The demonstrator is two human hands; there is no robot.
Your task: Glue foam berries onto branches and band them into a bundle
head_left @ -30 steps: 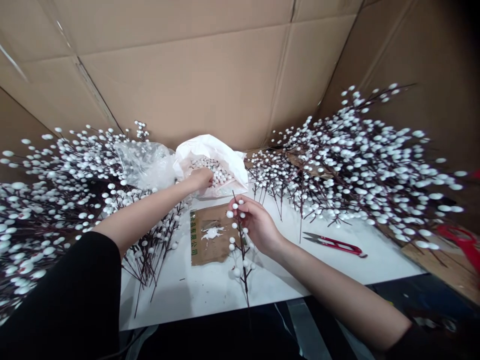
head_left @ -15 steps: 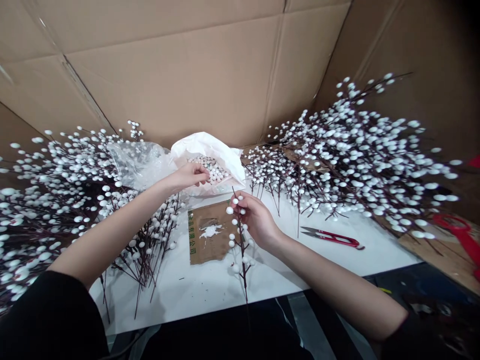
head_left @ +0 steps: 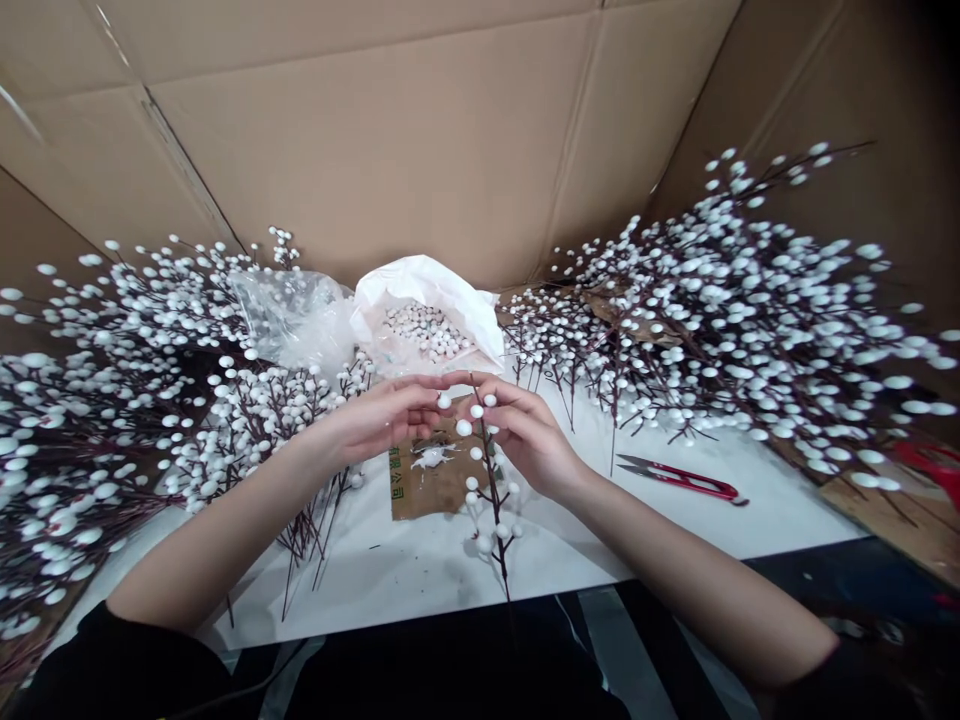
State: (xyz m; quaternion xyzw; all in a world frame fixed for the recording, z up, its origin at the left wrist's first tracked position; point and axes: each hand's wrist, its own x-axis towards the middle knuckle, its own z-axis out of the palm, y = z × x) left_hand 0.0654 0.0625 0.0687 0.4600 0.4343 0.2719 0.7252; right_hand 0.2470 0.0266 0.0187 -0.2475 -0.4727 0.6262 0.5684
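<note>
Between the fingertips of my left hand [head_left: 394, 412] is a small white berry [head_left: 444, 400]. My right hand [head_left: 534, 438] pinches a brown artificial berry stem [head_left: 493, 490] near its top, and the stem hangs down with several white berries along it. Both hands are close together, their index fingers nearly meeting. Under them lies a piece of brown cardboard [head_left: 409, 495] with a blob of white glue [head_left: 433, 457] on it. Behind the hands, a white bag [head_left: 420, 275] lies open with loose white berries [head_left: 427, 332] inside.
Bunches of white-berry stems crowd the left [head_left: 142, 300] and right [head_left: 705, 310] of the white tabletop [head_left: 570, 540]. Red-handled thread snips [head_left: 686, 480] lie right of my hand. A clear plastic bag [head_left: 296, 325] sits beside the white one. Cardboard walls [head_left: 360, 150] enclose the back.
My left hand has come back from the white bag toward my right hand, with a berry now visible in its fingers. The right hand still holds the stem. The view has shifted slightly.
</note>
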